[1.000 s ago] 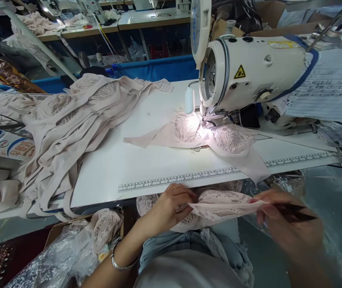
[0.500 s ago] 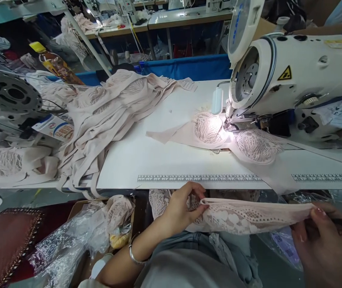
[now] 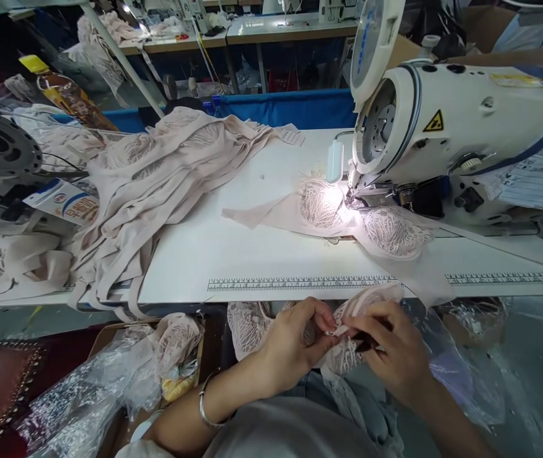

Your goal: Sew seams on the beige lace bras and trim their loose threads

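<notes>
My left hand (image 3: 295, 346) and right hand (image 3: 390, 353) meet over my lap, just below the front edge of the table (image 3: 233, 254). Both are pinched shut on a beige lace piece (image 3: 345, 364), fingertips almost touching. Something thin and dark, perhaps thread snips (image 3: 364, 345), is tucked in my right fingers. On the table, a lace bra (image 3: 386, 232) lies under the needle of the sewing machine (image 3: 467, 121), well apart from a heap of beige garments (image 3: 157, 178).
</notes>
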### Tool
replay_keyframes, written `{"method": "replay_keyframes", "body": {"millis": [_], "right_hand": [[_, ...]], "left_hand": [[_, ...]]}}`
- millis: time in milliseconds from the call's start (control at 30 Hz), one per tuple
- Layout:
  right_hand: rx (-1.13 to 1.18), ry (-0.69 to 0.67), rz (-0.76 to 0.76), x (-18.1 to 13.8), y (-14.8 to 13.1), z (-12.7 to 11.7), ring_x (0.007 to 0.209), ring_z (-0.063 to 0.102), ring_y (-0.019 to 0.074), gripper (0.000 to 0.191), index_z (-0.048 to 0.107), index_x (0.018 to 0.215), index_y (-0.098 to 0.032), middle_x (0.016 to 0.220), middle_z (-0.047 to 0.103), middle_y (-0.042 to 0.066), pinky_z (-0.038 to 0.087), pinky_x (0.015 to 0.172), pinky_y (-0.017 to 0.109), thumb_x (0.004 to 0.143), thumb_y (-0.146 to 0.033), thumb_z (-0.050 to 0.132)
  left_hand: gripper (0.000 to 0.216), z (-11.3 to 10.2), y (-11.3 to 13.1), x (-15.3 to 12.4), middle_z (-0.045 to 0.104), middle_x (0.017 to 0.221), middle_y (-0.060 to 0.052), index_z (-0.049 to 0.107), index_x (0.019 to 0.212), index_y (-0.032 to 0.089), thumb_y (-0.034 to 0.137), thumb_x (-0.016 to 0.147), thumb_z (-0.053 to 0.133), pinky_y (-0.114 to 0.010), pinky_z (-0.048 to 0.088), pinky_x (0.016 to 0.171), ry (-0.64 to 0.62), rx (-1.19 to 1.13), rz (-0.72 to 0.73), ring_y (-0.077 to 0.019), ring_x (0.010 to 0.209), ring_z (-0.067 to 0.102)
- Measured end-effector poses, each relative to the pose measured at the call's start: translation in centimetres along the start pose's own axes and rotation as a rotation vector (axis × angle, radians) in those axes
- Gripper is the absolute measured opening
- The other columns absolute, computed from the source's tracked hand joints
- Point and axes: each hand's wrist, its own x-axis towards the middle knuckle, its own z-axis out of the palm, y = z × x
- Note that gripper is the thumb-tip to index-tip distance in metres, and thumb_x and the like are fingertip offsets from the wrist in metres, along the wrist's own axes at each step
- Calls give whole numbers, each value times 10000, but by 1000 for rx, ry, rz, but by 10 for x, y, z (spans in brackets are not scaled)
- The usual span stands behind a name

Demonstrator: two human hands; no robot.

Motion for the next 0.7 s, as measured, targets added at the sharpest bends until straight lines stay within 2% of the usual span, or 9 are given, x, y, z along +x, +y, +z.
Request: {"method": "replay_keyframes", "body": {"millis": [133,233,300,333,400,467,500,600,700], "right_hand": [[-33,54,-169,1,1,-7,627,601,167,219,645,910,-255,757,634,26,494,537,286,857,-42,640],[-40,-102,-298,0,-5,-22,666,622,179,257,603,992,-250,818,711,24,483,579,309,850,-36,583],[-14,-201,-277,3,-11,-32,591,583,153,214,552,938,-245,718,667,-17,428,544,289,863,-46,537],[2,-235,-242,6,-13,-37,557,559,141,178,530,908,-240,674,628,-33,397,523,277,877,-65,527],[7,-292,-171,15,-13,-48,538,536,131,122,532,880,-230,659,581,-34,350,496,259,904,-110,527],[15,-346,-141,25,-8,-59,574,556,133,114,571,864,-223,721,595,-6,352,501,247,916,-127,537],[45,-373,-132,31,-4,-64,607,576,136,137,586,848,-222,763,609,11,371,516,242,919,-118,534],[236,-392,-79,53,5,-74,598,582,124,216,556,763,-219,759,618,12,411,529,223,933,-104,490],[195,-298,46,82,11,-63,492,511,112,226,539,750,-223,600,554,-42,364,470,217,957,-153,481]], "left_hand": [[109,-11,6,7,643,950,-64,640,971,175,171,881,701,-243,504,738,-129,15,74,-152,848,626],[88,-29,16,16,616,1229,-144,725,919,189,262,875,743,-362,495,966,-398,210,260,-263,1184,567],[144,-44,25,20,602,1326,-145,715,805,181,304,874,744,-466,393,1103,-482,332,413,-320,1315,476],[197,-51,31,20,646,1264,-137,685,748,175,302,895,715,-478,374,1113,-503,340,482,-311,1285,505],[318,-69,45,16,715,910,-97,584,656,171,277,954,615,-386,471,967,-543,237,535,-223,984,642],[386,-91,64,8,578,585,-13,487,616,187,266,991,534,-275,473,678,-546,148,461,-138,620,568],[387,-104,74,5,535,545,5,479,623,190,268,1000,518,-259,423,583,-514,170,394,-120,542,509],[217,-143,100,11,637,663,7,630,796,180,248,990,561,-220,391,555,-440,463,281,-100,573,554],[192,-166,101,43,699,725,13,709,841,206,269,975,587,-228,390,593,-253,890,334,-116,616,612]]}}
